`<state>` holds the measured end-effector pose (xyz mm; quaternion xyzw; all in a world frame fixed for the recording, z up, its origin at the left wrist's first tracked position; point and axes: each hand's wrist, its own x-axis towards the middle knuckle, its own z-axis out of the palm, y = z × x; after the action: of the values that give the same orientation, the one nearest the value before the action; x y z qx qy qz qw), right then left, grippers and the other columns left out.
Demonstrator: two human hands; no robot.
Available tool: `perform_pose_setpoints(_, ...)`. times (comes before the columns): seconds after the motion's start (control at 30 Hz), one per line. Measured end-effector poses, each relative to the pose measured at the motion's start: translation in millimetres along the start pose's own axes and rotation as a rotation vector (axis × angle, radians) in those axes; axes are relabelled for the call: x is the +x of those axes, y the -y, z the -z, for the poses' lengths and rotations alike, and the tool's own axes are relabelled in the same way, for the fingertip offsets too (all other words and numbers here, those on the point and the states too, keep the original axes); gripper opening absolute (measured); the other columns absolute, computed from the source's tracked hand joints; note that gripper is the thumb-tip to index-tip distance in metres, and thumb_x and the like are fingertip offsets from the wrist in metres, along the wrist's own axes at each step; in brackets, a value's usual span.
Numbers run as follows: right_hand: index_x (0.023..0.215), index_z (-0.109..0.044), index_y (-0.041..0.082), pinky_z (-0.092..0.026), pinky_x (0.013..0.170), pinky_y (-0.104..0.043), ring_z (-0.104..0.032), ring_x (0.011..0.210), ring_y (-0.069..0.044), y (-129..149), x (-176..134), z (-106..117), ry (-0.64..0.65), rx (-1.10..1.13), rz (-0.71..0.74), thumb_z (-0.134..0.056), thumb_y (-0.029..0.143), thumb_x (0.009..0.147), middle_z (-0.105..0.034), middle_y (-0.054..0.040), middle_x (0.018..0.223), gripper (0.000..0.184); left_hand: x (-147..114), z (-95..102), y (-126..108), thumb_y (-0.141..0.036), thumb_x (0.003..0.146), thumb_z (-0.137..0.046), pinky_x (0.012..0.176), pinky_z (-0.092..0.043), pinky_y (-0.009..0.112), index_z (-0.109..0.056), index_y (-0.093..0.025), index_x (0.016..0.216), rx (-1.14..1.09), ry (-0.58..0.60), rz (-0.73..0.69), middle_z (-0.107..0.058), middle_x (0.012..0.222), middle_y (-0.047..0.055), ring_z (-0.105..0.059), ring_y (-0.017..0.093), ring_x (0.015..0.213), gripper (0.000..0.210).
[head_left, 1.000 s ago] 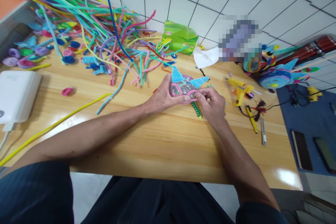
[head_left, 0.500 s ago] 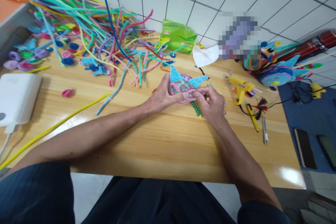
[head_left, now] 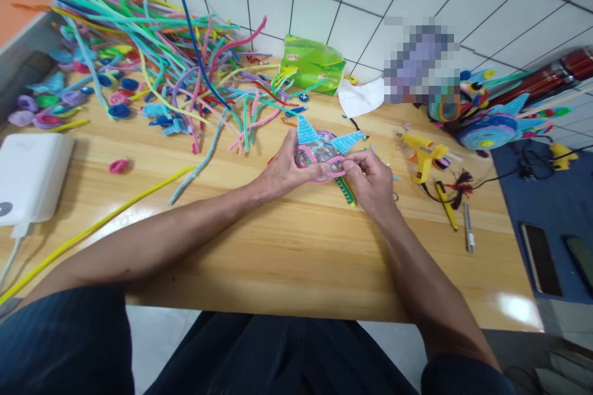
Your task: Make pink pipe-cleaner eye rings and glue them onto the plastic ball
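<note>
My left hand [head_left: 285, 171] is closed around the left side of a round craft piece [head_left: 321, 149], its thumb lying across the front. The piece has a greyish, see-through-looking middle, a pink fuzzy rim and two pointed light-blue pipe-cleaner ears [head_left: 306, 131]. At its lower right, the thumb and fingers of my right hand [head_left: 372, 180] pinch the edge of a pink pipe-cleaner loop [head_left: 337, 173]. The loop lies against the piece; whether it is attached cannot be made out. Just below, a green and yellow strip-like object [head_left: 345, 192] rests on the table, partly covered.
Many coloured pipe cleaners [head_left: 152, 31] are heaped at the back left, near a green packet [head_left: 311, 65]. A yellow glue gun [head_left: 422, 157], a yellow pen-like tool [head_left: 447, 207] and a slim cutter [head_left: 469, 228] lie rightward. A white power block [head_left: 34, 176] sits left.
Both hands keep the same hold on the craft piece and the pink loop. Only a slight shift of the camera view shows.
</note>
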<state>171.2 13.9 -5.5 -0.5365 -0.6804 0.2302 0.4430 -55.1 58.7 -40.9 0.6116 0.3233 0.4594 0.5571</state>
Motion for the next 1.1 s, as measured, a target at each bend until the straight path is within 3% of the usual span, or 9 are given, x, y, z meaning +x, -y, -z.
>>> perform_pose_setpoints(0.23,0.1,-0.073,0.026,-0.054,0.068,-0.031,-0.067,0.074,-0.016,-7.4,4.4,-2.5,0.06,0.256,-0.148,-0.082,0.064,0.095,-0.074,0.0011,0.084,0.039,1.0,1.8,-7.6,-0.059,0.078,-0.095,0.122,-0.056,0.057,-0.056,-0.023,0.141,0.016,-0.029,0.034,-0.071,0.143,0.014,-0.069,0.036,0.137,0.083)
perform_pose_setpoints(0.43,0.089,-0.073,0.025,-0.048,0.06,-0.027,-0.058,0.064,-0.013,-9.4,10.0,0.6,0.071,0.341,-0.231,-0.092,0.064,0.084,-0.068,0.0033,0.072,0.044,4.3,2.0,-12.6,-0.063,0.08,-0.093,0.119,-0.059,0.059,-0.055,-0.023,0.141,-0.019,0.023,0.003,-0.071,0.146,0.016,-0.072,0.037,0.133,0.083)
perform_pose_setpoints(0.63,0.084,-0.072,0.023,-0.043,0.057,-0.027,-0.053,0.06,-0.012,-10.4,11.1,1.0,0.085,0.366,-0.278,-0.092,0.061,0.083,-0.066,0.0032,0.07,0.042,2.5,3.4,-9.9,-0.062,0.079,-0.095,0.116,-0.061,0.055,-0.054,-0.023,0.135,0.001,0.009,0.013,-0.072,0.142,0.015,-0.073,0.035,0.13,0.079)
perform_pose_setpoints(0.87,0.083,-0.07,0.024,-0.042,0.057,-0.028,-0.051,0.06,-0.012,-9.1,10.3,0.0,0.092,0.349,-0.287,-0.09,0.057,0.085,-0.065,0.0031,0.069,0.038,0.7,5.5,-0.5,-0.055,0.081,-0.094,0.115,-0.061,0.053,-0.054,-0.023,0.141,0.023,0.001,-0.01,-0.072,0.139,0.011,-0.073,0.032,0.129,0.079)
perform_pose_setpoints(1.1,0.084,-0.069,0.025,-0.041,0.058,-0.029,-0.052,0.062,-0.014,-11.6,8.1,-2.2,0.084,0.318,-0.278,-0.086,0.056,0.087,-0.061,0.0035,0.067,0.035,0.3,3.0,-8.9,-0.059,0.082,-0.093,0.117,-0.061,0.055,-0.053,-0.023,0.143,0.021,0.037,-0.034,-0.071,0.147,0.015,-0.074,0.034,0.132,0.081)
